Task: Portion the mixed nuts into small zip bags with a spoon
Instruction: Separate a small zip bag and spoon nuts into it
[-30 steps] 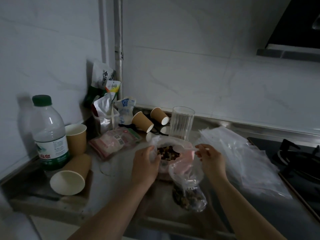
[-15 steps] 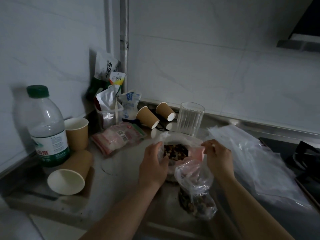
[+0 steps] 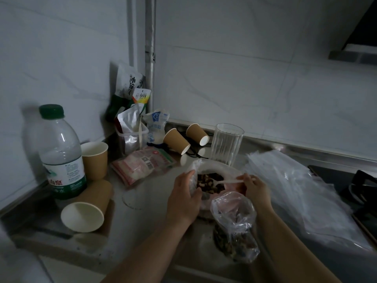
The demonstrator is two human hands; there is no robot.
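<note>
Scooping is under way: near the surface's front edge the left hand grips the big nut bag open while the right hand pinches the spoon in the nuts; next, probably carry it level to the small zip bag.
</note>
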